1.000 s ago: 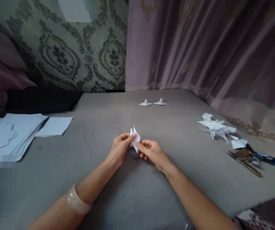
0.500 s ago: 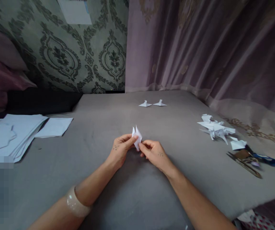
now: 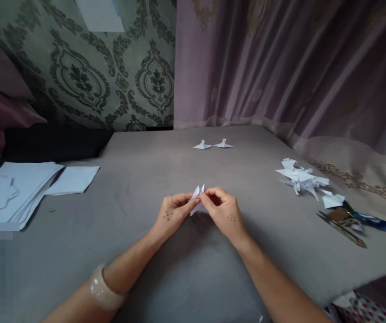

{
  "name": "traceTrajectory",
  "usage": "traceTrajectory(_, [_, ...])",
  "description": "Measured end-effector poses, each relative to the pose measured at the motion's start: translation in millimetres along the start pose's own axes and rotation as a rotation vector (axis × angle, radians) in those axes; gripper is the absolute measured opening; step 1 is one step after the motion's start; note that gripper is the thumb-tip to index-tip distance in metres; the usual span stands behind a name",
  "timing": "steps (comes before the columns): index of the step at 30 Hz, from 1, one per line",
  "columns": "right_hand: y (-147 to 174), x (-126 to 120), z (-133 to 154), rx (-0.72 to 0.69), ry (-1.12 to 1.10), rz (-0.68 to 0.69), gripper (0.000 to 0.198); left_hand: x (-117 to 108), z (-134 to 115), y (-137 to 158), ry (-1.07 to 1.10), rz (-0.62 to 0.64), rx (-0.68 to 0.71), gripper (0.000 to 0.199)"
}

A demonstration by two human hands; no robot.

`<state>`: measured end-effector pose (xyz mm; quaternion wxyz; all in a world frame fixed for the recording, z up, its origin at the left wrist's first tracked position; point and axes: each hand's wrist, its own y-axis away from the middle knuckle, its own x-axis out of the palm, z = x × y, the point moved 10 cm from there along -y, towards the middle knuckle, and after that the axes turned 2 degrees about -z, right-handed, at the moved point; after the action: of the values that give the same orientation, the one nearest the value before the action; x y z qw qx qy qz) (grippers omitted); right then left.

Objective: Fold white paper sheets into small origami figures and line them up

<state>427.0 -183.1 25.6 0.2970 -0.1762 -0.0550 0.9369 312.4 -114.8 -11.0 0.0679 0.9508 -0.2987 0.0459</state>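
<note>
A small folded piece of white paper (image 3: pixel 195 193) is held up between my two hands, over the middle of the grey surface. Two narrow points of it stick upward, and a lower tip shows beneath my thumbs. My left hand (image 3: pixel 175 214) pinches the paper from the left, thumb along its front. From the right, my right hand (image 3: pixel 224 213) grips near the base of the upper points with thumb and fingers. My fingers cover much of the fold.
Two folded paper birds (image 3: pixel 202 145) stand at the back. On the right lie a heap of folded white paper (image 3: pixel 302 177), scissors (image 3: pixel 343 229) and a blue-handled tool (image 3: pixel 371 221). White sheets (image 3: pixel 28 179) are stacked at left on the grey surface (image 3: pixel 129 179), near black cloth (image 3: pixel 58 141).
My right hand has moved up from the paper's lower edge to its upper points. The paper has turned and tilted, shifting slightly right with my left hand.
</note>
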Motion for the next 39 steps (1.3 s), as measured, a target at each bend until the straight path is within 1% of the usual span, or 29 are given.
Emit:
traceTrajectory(5, [-2.9,-1.3,4.2,-0.039,-0.073,0.029,0.015,1.3,6.0,0.1,0.069,0.020,-0.074,0.022])
traceTrajectory(9, [-3.4,1.7,-0.1,0.005,-0.158,0.060,0.014,1.8,11.5,-0.3,0.117,0.038,-0.129,0.025])
traceTrajectory(13, [-2.3,2.1,-2.1,0.033,-0.187,0.042,0.011,3.2,15.5,0.0,0.149,0.050,-0.154,0.025])
traceTrajectory(18, [-0.3,4.3,-12.1,0.110,-0.272,0.010,0.013,1.2,14.3,1.5,0.161,0.002,-0.135,0.024])
traceTrajectory(22, [-0.4,5.5,-18.1,0.153,-0.354,0.000,0.015,-0.9,12.7,2.0,0.130,-0.030,-0.131,0.022])
traceTrajectory(24, [-0.7,5.9,-18.5,0.170,-0.383,0.010,0.022,-1.6,11.4,1.8,0.112,-0.037,-0.122,0.022])
traceTrajectory(26, [-0.7,8.5,-17.1,0.179,-0.385,0.051,0.029,-2.3,9.9,1.7,0.092,-0.040,-0.108,0.023])
traceTrajectory(29, [0.7,14.7,-15.3,0.194,-0.360,0.136,0.023,-1.7,9.3,2.0,0.072,-0.027,-0.099,0.025])
traceTrajectory(31, [1.3,16.6,-15.2,0.204,-0.361,0.166,0.020,-0.2,10.0,2.2,0.078,-0.008,-0.104,0.025])
traceTrajectory(39, [-2.6,7.2,-9.1,0.135,-0.364,0.113,0.011,3.9,9.3,2.3,0.129,0.021,-0.107,0.022])
